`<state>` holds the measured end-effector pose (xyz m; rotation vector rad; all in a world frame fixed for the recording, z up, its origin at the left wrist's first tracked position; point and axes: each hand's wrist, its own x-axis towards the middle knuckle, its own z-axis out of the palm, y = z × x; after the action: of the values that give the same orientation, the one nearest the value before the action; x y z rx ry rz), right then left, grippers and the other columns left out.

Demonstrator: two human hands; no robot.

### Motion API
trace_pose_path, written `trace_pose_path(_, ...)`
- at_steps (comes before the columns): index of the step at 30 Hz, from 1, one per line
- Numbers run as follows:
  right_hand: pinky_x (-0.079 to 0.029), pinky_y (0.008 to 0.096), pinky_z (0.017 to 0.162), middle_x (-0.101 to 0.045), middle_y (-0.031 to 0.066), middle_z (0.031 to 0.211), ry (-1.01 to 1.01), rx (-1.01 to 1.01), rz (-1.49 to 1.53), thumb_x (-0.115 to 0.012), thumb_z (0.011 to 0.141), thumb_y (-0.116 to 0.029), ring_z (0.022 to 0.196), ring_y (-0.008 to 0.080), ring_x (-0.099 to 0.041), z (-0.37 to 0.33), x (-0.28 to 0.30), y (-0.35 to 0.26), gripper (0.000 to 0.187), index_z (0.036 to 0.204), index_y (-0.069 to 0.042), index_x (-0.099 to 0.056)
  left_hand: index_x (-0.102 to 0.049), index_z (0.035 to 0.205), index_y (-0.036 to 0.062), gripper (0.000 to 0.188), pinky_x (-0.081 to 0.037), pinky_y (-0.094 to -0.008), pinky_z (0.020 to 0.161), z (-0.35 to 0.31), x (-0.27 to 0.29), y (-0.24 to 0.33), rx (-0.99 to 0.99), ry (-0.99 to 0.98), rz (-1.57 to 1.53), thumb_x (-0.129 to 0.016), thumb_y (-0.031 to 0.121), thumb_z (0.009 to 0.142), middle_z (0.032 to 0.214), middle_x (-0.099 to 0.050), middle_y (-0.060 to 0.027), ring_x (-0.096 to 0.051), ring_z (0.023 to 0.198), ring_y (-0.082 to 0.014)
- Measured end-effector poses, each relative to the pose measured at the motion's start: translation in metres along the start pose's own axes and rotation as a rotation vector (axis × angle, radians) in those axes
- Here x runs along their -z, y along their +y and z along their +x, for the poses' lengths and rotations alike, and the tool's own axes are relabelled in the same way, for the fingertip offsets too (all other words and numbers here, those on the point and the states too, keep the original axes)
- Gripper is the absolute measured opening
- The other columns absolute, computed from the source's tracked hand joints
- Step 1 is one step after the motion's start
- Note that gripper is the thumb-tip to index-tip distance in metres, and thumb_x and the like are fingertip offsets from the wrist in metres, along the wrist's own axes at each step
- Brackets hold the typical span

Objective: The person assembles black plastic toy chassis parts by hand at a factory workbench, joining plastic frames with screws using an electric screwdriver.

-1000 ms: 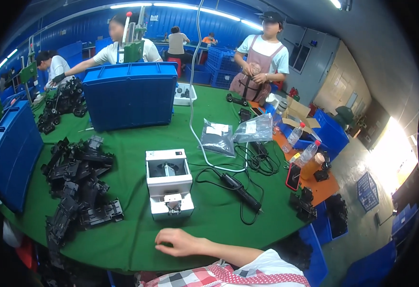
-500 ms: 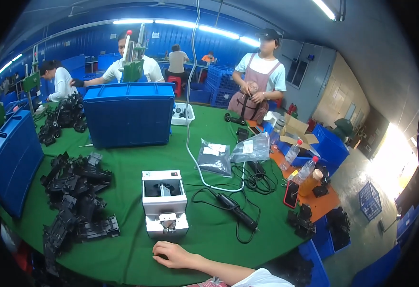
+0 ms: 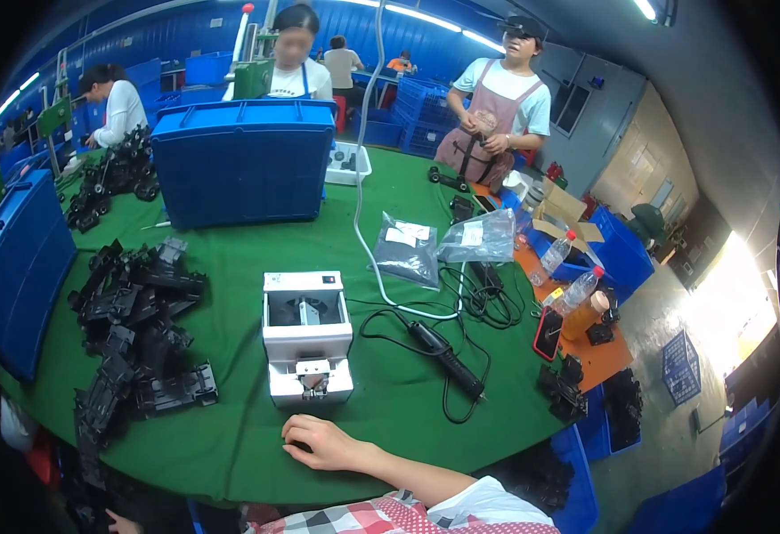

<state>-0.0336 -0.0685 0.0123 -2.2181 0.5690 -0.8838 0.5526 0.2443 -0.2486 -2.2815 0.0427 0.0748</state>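
Note:
My right hand [image 3: 319,443] rests on the green cloth near the table's front edge. Its fingers are loosely curled, with a gap by the thumb and nothing visible in them. Just beyond it stands a white screw feeder [image 3: 308,343] with an open top and a small metal front plate. Only part of my left hand [image 3: 124,523] shows at the lower left, below the table edge; a finger is stretched out, and no held thing is visible. Nearest to it is a pile of black plastic parts [image 3: 136,316] reaching the table's edge.
An electric screwdriver [image 3: 443,356] with its cable lies right of the feeder. Farther off are plastic bags [image 3: 406,251], a phone [image 3: 548,333] and bottles [image 3: 577,294]. Blue bins [image 3: 243,169] stand tilted on the table. Co-workers [image 3: 499,107] are across it.
The view has tipped downward, so the table things sit higher in it. My left hand has come into view at the lower left. The right hand stays by the feeder; a co-worker behind the bin straightened.

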Motion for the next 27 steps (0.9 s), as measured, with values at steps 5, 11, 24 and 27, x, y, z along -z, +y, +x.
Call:
trace_pose_path(5,-0.047,0.0365,0.07,-0.053,0.0115,0.087,0.021,-0.064,-0.049,-0.062,0.078,-0.007,0.082,0.0292,-0.056,-0.01,0.005,0.008,0.013,0.077,0.0,-0.051,-0.017,0.144,0.0087,0.076,-0.052,-0.0409,0.077,0.009,0.017,0.031,-0.168,0.155,-0.53,-0.059,0.007,0.08,0.118,-0.04,-0.028,-0.06,0.092,-0.0407)
trace_pose_path(11,-0.048,0.0362,0.068,-0.055,0.0107,0.086,0.017,-0.052,-0.023,-0.062,0.078,-0.006,0.078,0.0292,-0.057,-0.001,-0.003,0.009,0.012,0.076,0.0,-0.052,-0.022,0.142,0.0154,0.085,-0.054,-0.0405,0.074,0.016,-0.013,0.021,-0.007,0.127,-0.794,-0.063,-0.004,0.07,0.138,-0.012,-0.0252,-0.062,0.091,-0.0381)
trace_pose_path(24,-0.048,0.0362,0.068,-0.055,0.0121,0.084,0.016,-0.031,-0.031,-0.062,0.078,-0.006,0.078,0.0297,-0.057,-0.001,0.0,0.009,0.012,0.074,0.001,-0.053,-0.022,0.143,0.0112,0.06,-0.052,-0.0478,0.081,0.049,-0.035,0.032,-0.44,0.476,-0.574,-0.047,0.007,0.089,0.146,-0.028,-0.0122,-0.059,0.103,-0.0369)
trace_pose_path(27,-0.048,0.0342,0.068,-0.056,0.0111,0.086,0.012,-0.06,-0.034,-0.063,0.079,-0.006,0.079,0.0275,-0.058,-0.007,0.001,0.013,0.01,0.077,0.001,-0.055,-0.018,0.144,0.011,0.067,-0.054,-0.0433,0.076,0.041,-0.007,0.062,-0.077,0.08,-0.819,-0.047,0.0,0.085,0.145,-0.03,-0.0128,-0.062,0.095,-0.0357)
